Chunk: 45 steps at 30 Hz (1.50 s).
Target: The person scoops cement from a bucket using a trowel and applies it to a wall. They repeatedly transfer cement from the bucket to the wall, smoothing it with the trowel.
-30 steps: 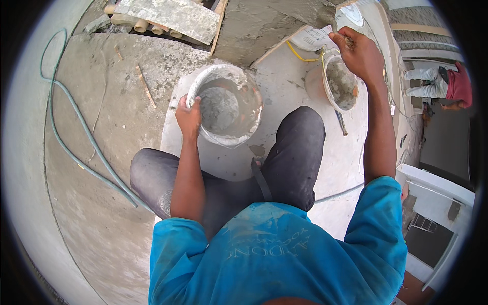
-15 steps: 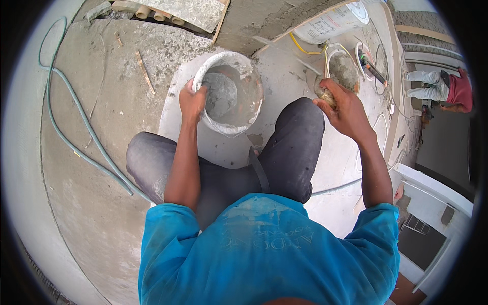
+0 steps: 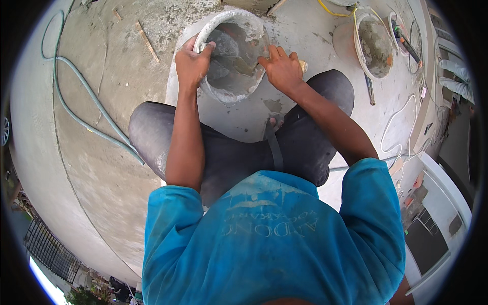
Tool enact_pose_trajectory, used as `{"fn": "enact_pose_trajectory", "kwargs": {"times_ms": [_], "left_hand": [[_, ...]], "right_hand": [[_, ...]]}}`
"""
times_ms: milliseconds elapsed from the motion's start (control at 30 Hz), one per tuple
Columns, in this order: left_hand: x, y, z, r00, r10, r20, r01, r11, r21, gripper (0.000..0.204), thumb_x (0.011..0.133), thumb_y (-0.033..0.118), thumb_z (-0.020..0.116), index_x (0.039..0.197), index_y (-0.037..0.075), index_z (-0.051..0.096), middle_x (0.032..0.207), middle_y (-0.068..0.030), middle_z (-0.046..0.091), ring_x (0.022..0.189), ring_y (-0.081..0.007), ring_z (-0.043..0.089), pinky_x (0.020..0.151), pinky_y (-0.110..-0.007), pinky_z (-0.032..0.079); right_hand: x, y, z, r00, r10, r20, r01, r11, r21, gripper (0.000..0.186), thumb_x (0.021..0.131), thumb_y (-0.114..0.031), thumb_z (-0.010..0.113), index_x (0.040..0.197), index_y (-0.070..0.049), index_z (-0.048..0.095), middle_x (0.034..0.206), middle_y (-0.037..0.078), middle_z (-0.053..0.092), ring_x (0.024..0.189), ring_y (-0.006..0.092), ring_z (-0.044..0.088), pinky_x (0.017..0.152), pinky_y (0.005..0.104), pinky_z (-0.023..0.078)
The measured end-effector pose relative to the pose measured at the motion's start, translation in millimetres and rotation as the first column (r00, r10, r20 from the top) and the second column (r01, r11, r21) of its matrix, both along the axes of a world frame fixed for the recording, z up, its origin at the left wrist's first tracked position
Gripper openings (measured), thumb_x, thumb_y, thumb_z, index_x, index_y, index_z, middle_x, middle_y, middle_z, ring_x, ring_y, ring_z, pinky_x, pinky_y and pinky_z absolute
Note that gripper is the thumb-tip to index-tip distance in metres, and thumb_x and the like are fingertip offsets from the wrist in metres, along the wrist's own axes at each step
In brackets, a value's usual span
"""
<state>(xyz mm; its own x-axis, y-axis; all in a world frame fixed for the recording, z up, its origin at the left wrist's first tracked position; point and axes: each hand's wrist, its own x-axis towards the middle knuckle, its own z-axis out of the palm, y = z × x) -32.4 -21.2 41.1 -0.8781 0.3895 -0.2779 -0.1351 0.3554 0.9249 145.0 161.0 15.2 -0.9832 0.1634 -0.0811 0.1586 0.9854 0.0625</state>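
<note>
Concrete floor (image 3: 119, 81) — both hands (image 3: 193, 67) (image 3: 284, 70) now at bucket (image 3: 223, 95) — trowel (image 3: 245, 66) inside.

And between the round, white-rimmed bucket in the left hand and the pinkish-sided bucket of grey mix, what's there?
Head view: the bare right hand, gripping a pale-handled tool, then pale floor with dark splatter.

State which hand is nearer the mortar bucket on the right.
Right. The right hand is left of the mortar bucket; the left hand, farther left, grips the other bucket's rim.
</note>
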Motion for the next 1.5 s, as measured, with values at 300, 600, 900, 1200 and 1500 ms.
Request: {"fn": "enact_pose_trajectory", "kwargs": {"times_ms": [300, 600, 900, 1200, 1500], "left_hand": [[4, 14, 6, 0.997, 0.08, 0.017, -0.08, 0.997, 0.012, 0.032, 0.086, 0.022, 0.078, 0.111, 0.002, 0.075, 0.082, -0.0005, 0.067, 0.072, -0.0087, 0.058, 0.067, -0.027, 0.046], [2, 10, 0, 0.99, 0.127, 0.055, -0.132, 0.986, 0.101, 0.05, 0.089, 0.034, 0.08, 0.119, -0.004, 0.069, 0.102, -0.0095, 0.071, 0.09, -0.0168, 0.065, 0.082, -0.032, 0.052], [-12, -19, -33, 0.842, 0.354, 0.408, -0.48, 0.836, 0.266, 0.045, 0.087, 0.022, 0.083, 0.12, -0.002, 0.066, 0.101, -0.0066, 0.07, 0.084, -0.0143, 0.064, 0.078, -0.031, 0.052], [9, -19, 8, 0.84, 0.388, 0.378, -0.482, 0.854, 0.194, 0.044, 0.079, -0.001, 0.059, 0.122, -0.001, 0.061, 0.097, -0.0063, 0.064, 0.082, -0.0151, 0.06, 0.074, -0.031, 0.051], [52, -83, 175, 0.73, 0.543, 0.415, -0.637, 0.76, 0.129, 0.042, 0.081, -0.002, 0.058, 0.123, -0.003, 0.06, 0.102, -0.0079, 0.066, 0.085, -0.017, 0.065, 0.078, -0.032, 0.054]], "right_hand": [[7, -45, 13, 0.976, -0.174, 0.132, 0.205, 0.94, -0.273, 0.031, 0.089, -0.017, 0.067, 0.119, -0.023, 0.073, 0.11, 0.009, 0.054, 0.117, 0.0225, 0.056, 0.08, 0.0482, 0.05], [34, -31, 28, 0.904, -0.39, 0.174, 0.411, 0.681, -0.607, 0.028, 0.086, -0.024, 0.077, 0.114, -0.024, 0.076, 0.095, 0.003, 0.058, 0.089, 0.0225, 0.065, 0.075, 0.0404, 0.052], [15, 18, 76, 0.91, -0.414, 0.036, 0.327, 0.661, -0.675, 0.034, 0.087, -0.031, 0.081, 0.112, -0.009, 0.073, 0.094, 0.007, 0.064, 0.081, 0.0219, 0.065, 0.073, 0.0351, 0.05], [-44, 119, 193, 0.919, -0.393, 0.014, 0.33, 0.751, -0.572, 0.043, 0.092, -0.045, 0.075, 0.11, -0.006, 0.074, 0.091, 0.016, 0.075, 0.085, 0.0336, 0.072, 0.076, 0.0398, 0.054], [-109, 132, 330, 0.889, -0.444, 0.112, 0.454, 0.82, -0.348, 0.065, 0.093, -0.064, 0.062, 0.126, -0.009, 0.07, 0.115, 0.017, 0.074, 0.11, 0.0349, 0.07, 0.094, 0.045, 0.053]]}}
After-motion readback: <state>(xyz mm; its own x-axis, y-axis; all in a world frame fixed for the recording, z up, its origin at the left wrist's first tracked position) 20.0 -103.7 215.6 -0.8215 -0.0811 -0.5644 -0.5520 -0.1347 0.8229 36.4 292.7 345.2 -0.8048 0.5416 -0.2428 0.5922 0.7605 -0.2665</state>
